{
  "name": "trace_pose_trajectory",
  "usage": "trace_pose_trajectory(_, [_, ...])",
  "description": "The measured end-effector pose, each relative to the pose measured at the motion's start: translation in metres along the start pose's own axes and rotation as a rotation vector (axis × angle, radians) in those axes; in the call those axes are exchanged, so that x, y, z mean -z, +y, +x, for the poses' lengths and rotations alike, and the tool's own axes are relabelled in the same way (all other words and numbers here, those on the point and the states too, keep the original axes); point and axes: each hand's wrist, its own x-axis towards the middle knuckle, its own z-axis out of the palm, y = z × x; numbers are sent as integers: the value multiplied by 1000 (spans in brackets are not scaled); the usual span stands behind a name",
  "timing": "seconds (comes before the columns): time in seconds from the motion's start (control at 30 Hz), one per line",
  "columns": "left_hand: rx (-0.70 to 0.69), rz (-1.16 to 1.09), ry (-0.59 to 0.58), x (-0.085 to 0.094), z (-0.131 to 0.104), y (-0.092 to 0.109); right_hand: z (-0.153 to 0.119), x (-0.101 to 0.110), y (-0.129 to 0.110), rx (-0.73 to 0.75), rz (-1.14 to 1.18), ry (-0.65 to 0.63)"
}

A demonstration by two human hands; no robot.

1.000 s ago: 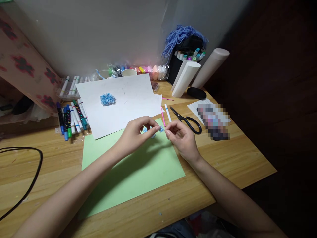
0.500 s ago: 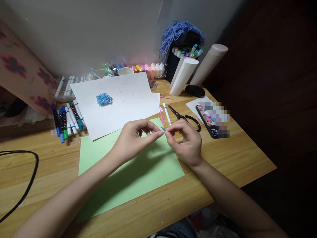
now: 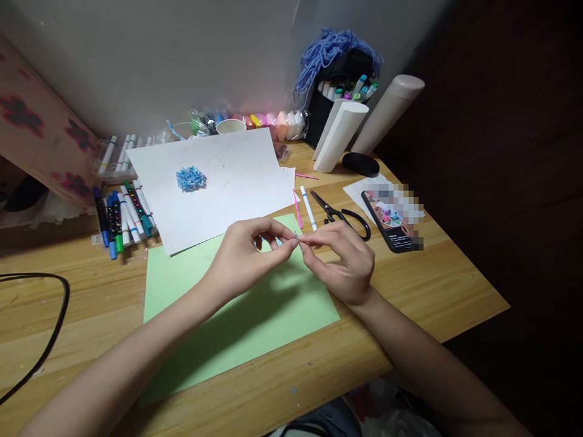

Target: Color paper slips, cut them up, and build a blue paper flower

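My left hand point(image 3: 255, 255) pinches with thumb and forefinger above a light green sheet point(image 3: 237, 328). Touching it at the fingertips, my right hand point(image 3: 344, 261) is closed in a pinch too. Between them shows the tip of a small bluish piece point(image 3: 296, 235), too small to tell its kind and mostly covered by fingers. Beyond the hands, a ruffled blue-and-white clump point(image 3: 190, 178) rests on a white sheet point(image 3: 237, 200). A white marker point(image 3: 308, 207), a pink stick point(image 3: 297, 209) and black-handled scissors point(image 3: 334, 212) lie just behind my right hand.
Several markers point(image 3: 122, 221) lie at left. A phone point(image 3: 387, 221) rests on tissue at right. Along the wall stand a paper cup point(image 3: 231, 126), a black pen holder point(image 3: 314, 118) topped with blue cord point(image 3: 332, 51), and white cylinders point(image 3: 341, 136). A black cable point(image 3: 66, 303) curves at left.
My right fingertips have moved slightly left, up against my left fingertips. Less of the small bluish piece shows now. The view has shifted a little.
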Motion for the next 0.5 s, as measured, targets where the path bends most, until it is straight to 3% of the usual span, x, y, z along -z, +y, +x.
trace_pose_trajectory(0.5, [29, 2, 20, -1, 0, -1, 1, 0, -1, 7, -9, -30])
